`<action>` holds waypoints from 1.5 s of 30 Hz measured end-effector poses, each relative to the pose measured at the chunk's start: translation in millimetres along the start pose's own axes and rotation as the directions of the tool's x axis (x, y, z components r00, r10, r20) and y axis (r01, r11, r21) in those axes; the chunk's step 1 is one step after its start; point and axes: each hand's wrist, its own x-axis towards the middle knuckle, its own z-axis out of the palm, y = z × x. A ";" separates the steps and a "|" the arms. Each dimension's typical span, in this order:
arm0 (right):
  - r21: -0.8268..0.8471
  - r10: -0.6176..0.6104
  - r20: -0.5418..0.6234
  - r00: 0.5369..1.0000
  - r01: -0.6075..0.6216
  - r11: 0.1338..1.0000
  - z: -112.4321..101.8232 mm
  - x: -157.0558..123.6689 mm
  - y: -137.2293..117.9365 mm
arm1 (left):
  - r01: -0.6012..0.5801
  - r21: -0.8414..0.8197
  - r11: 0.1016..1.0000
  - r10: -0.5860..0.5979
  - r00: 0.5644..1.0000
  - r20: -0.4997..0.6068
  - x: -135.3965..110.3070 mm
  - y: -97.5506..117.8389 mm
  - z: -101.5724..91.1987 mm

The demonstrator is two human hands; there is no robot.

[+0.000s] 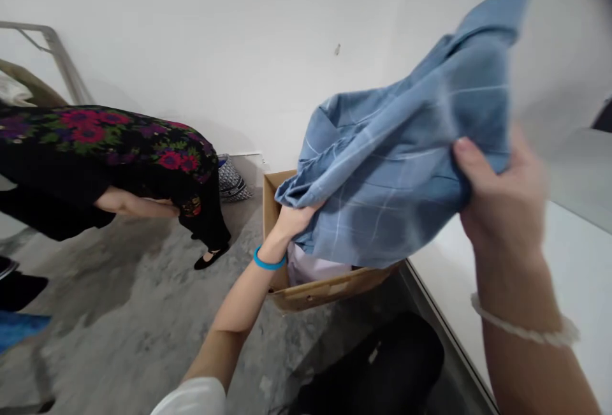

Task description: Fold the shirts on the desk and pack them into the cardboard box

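Head view: a blue checked garment (396, 141) is held up over an open cardboard box (329, 292), with a pale garment (310, 267) lying inside. The right hand (500, 195) is closed on the cloth, thumb on top, a bead bracelet (523, 326) at the wrist. The left hand (294, 224), wearing a blue wristband (269, 260), is set against the lower edge; its fingers are hidden, so its grip cannot be told. Far left, a co-worker in a floral black top (109, 147) is bent over the concrete floor (119, 313).
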 end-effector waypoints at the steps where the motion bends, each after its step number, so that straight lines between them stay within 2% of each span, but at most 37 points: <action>1: 0.111 0.052 -0.001 0.999 -0.051 0.993 13.5 6.9 14.2 | 0.044 -0.024 0.999 -0.044 0.999 -0.001 8.2 -9.2 -2.5; 3: 0.175 0.114 0.066 0.991 -0.124 0.977 40.0 11.2 47.5 | 0.199 -0.099 0.975 -0.198 0.980 0.023 18.1 -30.4 -8.9; 5: 0.239 0.172 0.126 0.977 -0.198 0.951 63.1 4.6 82.6 | 0.347 -0.152 0.925 -0.340 0.938 0.075 18.2 -52.0 -17.8; 8: 0.335 0.323 0.157 0.933 -0.358 0.872 84.5 -17.1 126.0 | 0.445 -0.165 0.880 -0.428 0.894 0.131 3.8 -74.5 -34.4; 11: 0.389 0.480 0.133 0.867 -0.491 0.779 89.0 -38.7 146.1 | 0.527 -0.190 0.828 -0.502 0.849 0.166 -18.2 -78.5 -51.9; 14: 0.422 0.534 0.062 0.843 -0.507 0.752 86.5 -51.6 144.5 | 0.601 -0.241 0.762 -0.581 0.799 0.156 -37.6 -71.2 -66.4; 17: 0.407 0.507 0.033 0.862 -0.474 0.781 89.7 -52.1 140.0 | 0.617 -0.239 0.750 -0.610 0.785 0.110 -44.5 -67.9 -72.9; 19: 0.347 0.459 0.008 0.889 -0.433 0.832 97.9 -45.5 146.6 | 0.595 -0.222 0.772 -0.599 0.799 0.057 -37.8 -72.5 -71.5; 21: 0.231 0.407 -0.006 0.913 -0.395 0.889 109.3 -36.6 164.0 | 0.545 -0.219 0.809 -0.565 0.824 -0.039 -23.0 -81.6 -67.8; 24: 0.039 0.366 0.097 0.925 -0.371 0.928 124.0 -31.1 202.0 | 0.471 -0.209 0.857 -0.509 0.836 -0.204 1.8 -97.0 -67.4; 27: -0.107 0.346 0.233 0.909 -0.330 0.938 126.3 -43.7 235.4 | 0.446 -0.200 0.873 -0.488 0.816 -0.309 11.9 -104.9 -78.9; 30: -0.249 0.366 0.250 0.897 -0.306 0.919 117.0 -66.0 252.0 | 0.434 -0.208 0.876 -0.481 0.796 -0.366 5.4 -101.7 -93.4; 32: -0.316 0.369 0.233 0.900 -0.289 0.904 108.3 -78.5 255.0 | 0.418 -0.210 0.884 -0.468 0.798 -0.380 -2.6 -95.4 -99.1; 35: -0.344 0.319 0.214 0.923 -0.235 0.909 92.7 -89.9 252.4 | 0.391 -0.176 0.903 -0.429 0.823 -0.372 -16.1 -84.7 -98.6; 37: -0.346 0.300 0.172 0.938 -0.227 0.910 77.7 -95.7 246.4 | 0.358 -0.105 0.928 -0.371 0.862 -0.346 -27.1 -80.0 -91.5; 39: -0.348 0.298 0.093 0.950 -0.249 0.904 55.6 -104.0 235.1 | 0.309 -0.018 0.951 -0.301 0.909 -0.287 -41.3 -79.2 -77.4; 41: -0.345 0.303 -0.007 0.953 -0.286 0.894 24.2 -117.7 217.0 | 0.271 0.057 0.961 -0.257 0.949 -0.184 -58.9 -82.5 -54.0; 43: -0.342 0.308 -0.119 0.944 -0.330 0.880 -16.6 -139.1 192.2 | 0.247 0.142 0.959 -0.248 0.969 -0.010 -79.6 -88.3 -20.8; 45: -0.359 0.309 -0.252 0.917 -0.386 0.850 -64.1 -169.4 162.8 | 0.182 0.237 0.954 -0.237 0.943 0.232 -103.2 -93.5 20.4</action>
